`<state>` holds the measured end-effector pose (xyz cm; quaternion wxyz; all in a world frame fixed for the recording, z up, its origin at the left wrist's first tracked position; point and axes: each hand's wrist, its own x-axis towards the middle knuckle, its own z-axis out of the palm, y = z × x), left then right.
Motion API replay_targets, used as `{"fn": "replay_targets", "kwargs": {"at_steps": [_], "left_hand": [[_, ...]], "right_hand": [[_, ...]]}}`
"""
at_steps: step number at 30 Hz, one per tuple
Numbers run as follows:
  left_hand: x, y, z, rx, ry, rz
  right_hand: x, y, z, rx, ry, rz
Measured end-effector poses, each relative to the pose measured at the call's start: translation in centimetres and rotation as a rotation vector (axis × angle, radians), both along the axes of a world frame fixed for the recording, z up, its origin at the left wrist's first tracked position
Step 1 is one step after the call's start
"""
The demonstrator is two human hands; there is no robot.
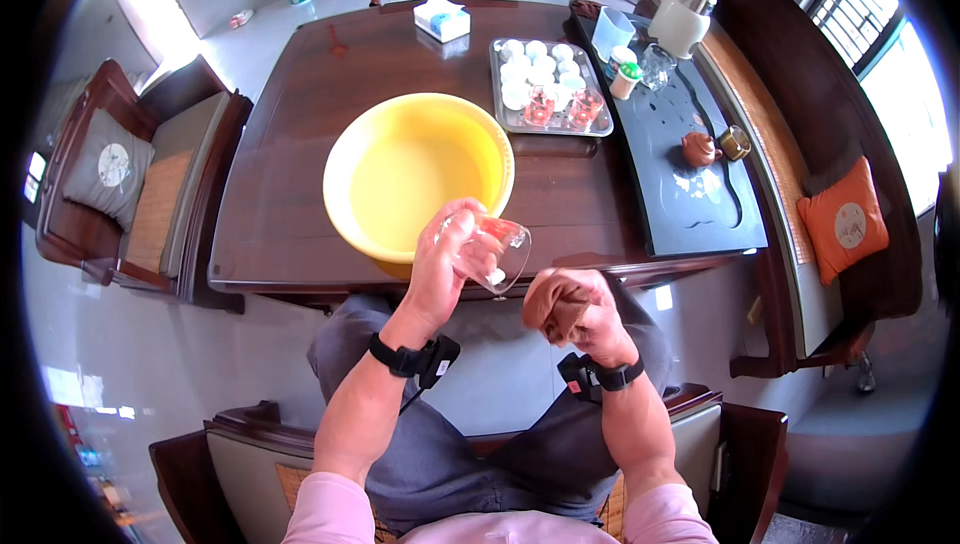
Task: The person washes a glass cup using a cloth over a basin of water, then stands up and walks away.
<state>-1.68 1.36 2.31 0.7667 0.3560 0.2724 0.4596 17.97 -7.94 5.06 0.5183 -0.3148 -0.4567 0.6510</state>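
My left hand holds a clear glass cup, tilted with its rim facing right, just in front of a large yellow plastic basin. To the right, my right hand grips a bunched brown cloth, apart from the glass. Both hands are above my lap by the near table edge. The basin stands on the dark wooden table; whether it holds water I cannot tell. Behind it to the right, a metal tray carries several white cups and red-patterned glasses.
A tissue box stands at the far table edge. On the right, a black tea tray bears a clay teapot, a glass pitcher, an electric kettle and containers. Wooden armchairs and a bench surround the table.
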Motion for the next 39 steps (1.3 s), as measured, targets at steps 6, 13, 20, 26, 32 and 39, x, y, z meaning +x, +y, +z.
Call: {"fn": "replay_targets", "kwargs": {"at_steps": [6,13,20,26,32,39], "left_hand": [[-0.1,0.7,-1.2,-0.425,-0.362,-0.136],[-0.5,0.9,-1.3,-0.436,-0.349,-0.103],[-0.6,0.8,-0.8,-0.48,-0.255,0.012],[-0.8,0.7,-0.2,-0.434,-0.344,-0.118],[-1.2,0.3,0.6,-0.419,-0.365,-0.2],[-1.6,0.5,0.4,-0.412,-0.427,-0.19]], "right_hand": [[1.5,1.4,-1.9,-0.049,0.151,-0.528],[1.6,1.2,-2.7,-0.056,0.165,-0.533],[1.2,1.3,-3.4,-0.043,0.04,-0.493],[-0.1,1.8,-2.1,-0.017,0.002,-0.563],[0.1,1.7,-2.2,0.02,-0.009,-0.506],[0.5,1.4,-2.5,0.025,0.007,-0.431]]}}
